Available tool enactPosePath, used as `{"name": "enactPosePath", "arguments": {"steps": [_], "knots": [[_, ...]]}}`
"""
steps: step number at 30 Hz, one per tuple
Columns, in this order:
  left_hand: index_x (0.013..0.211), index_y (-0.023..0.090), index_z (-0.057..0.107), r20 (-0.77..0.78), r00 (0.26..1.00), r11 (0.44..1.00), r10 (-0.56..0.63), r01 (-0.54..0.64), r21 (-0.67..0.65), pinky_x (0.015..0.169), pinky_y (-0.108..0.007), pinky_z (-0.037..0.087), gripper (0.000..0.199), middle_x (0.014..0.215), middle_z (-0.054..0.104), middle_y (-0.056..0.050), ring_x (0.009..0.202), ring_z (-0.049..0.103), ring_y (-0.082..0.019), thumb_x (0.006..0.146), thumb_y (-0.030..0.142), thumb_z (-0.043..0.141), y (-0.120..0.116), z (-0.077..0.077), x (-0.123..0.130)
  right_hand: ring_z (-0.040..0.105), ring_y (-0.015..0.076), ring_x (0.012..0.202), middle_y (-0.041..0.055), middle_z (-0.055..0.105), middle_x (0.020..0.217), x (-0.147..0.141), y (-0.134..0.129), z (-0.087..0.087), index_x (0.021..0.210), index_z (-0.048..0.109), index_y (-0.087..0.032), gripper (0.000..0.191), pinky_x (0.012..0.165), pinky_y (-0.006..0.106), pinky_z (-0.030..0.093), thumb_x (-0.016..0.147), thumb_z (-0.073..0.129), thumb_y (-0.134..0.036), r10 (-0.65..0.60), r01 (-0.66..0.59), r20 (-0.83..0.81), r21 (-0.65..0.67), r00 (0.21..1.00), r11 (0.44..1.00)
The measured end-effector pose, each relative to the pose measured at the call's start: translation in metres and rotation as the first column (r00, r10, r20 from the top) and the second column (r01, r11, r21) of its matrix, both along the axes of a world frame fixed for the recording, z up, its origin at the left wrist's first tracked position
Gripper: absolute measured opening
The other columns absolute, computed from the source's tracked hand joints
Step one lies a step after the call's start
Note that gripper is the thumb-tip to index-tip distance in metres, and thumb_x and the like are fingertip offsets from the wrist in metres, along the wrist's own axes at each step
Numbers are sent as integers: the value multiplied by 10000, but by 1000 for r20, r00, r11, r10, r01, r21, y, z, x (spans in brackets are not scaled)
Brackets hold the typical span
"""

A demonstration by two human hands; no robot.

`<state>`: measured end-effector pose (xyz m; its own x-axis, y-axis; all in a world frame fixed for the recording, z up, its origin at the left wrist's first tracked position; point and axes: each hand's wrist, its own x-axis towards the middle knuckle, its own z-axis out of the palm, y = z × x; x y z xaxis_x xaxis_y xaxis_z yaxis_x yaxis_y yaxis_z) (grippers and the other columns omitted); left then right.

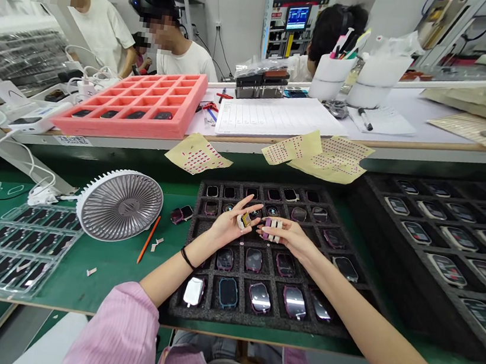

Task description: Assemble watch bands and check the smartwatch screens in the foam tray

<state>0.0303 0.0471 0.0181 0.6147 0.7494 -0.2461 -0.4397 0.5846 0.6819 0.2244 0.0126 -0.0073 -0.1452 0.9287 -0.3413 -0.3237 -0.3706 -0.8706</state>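
Above the middle of a black foam tray (pixel 238 271), my two hands are raised close together. My left hand (pixel 235 221) holds a small pale piece with a yellow and dark face (pixel 244 221) between thumb and fingers. In my right hand (pixel 285 235) is a purple-edged watch case (pixel 267 229), with pale bands on my fingertips beside it. The tray compartments hold watch cases, among them a teal-framed one (pixel 228 292) and a bright silver-faced one (pixel 193 291) in the front row. My hands hide some compartments.
A grey fan (pixel 120 206), an orange pencil (pixel 148 240) and a clear tray of black parts (pixel 15 241) are on the left. Another foam tray (pixel 417 288) stands right. A shelf (pixel 239 145) with a pink foam tray (pixel 134 126) crosses behind. People sit beyond.
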Motion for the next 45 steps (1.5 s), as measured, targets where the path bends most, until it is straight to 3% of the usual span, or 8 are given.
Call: {"name": "enactPosePath", "arguments": {"steps": [6,11,17,28,34,38,45], "knots": [[1439,283,358,9,998,995,55,-55,82,527,-218,400,752,1437,467,-106,856,661,-161,736,158,594,2,-5,1,741,225,805,70,772,848,0,0,0,880,725,-169,431,821,341,590,490,900,-220,7,-7,17,6,1000,1000],[1373,271,447,-19,994,981,111,-107,164,463,-189,326,677,1303,581,-99,827,663,-163,723,153,596,1,-8,4,739,231,816,67,772,842,0,0,0,865,726,-172,418,831,352,586,489,899,-227,13,-13,25,12,1000,1000],[1297,218,541,-154,958,945,240,-194,263,668,-200,423,659,1071,693,-55,812,602,-107,661,62,612,-3,-5,4,739,239,813,70,771,839,-1,0,0,881,732,-170,433,838,369,580,488,898,-244,14,-15,34,22,999,1000],[1313,248,522,-227,939,920,259,-168,354,725,-218,400,673,1049,694,-32,880,569,-134,670,57,577,-5,-10,6,740,244,816,71,772,836,-1,-2,2,879,736,-173,436,838,376,579,483,899,-254,8,-9,52,30,999,999],[1288,237,550,-233,917,875,322,-194,444,881,-270,398,656,1037,702,-28,951,564,-161,657,62,580,-3,-7,5,740,250,802,74,771,833,-2,-2,3,879,738,-165,442,815,382,593,482,903,-268,-1,-2,64,47,998,999],[1226,240,611,-260,883,808,391,-194,557,1021,-325,337,587,1080,700,-27,1085,536,-198,666,69,584,-5,-2,-13,739,248,796,75,770,830,-3,-2,2,878,735,-163,450,805,380,596,475,906,-265,-14,10,67,53,998,999],[1197,268,635,-409,725,692,554,-128,710,1103,-352,250,556,1077,704,-6,1143,511,-211,685,63,560,-20,-4,-67,735,218,760,67,770,824,-17,0,7,888,734,-164,455,801,359,585,479,904,-263,50,-56,84,67,995,996]]}}
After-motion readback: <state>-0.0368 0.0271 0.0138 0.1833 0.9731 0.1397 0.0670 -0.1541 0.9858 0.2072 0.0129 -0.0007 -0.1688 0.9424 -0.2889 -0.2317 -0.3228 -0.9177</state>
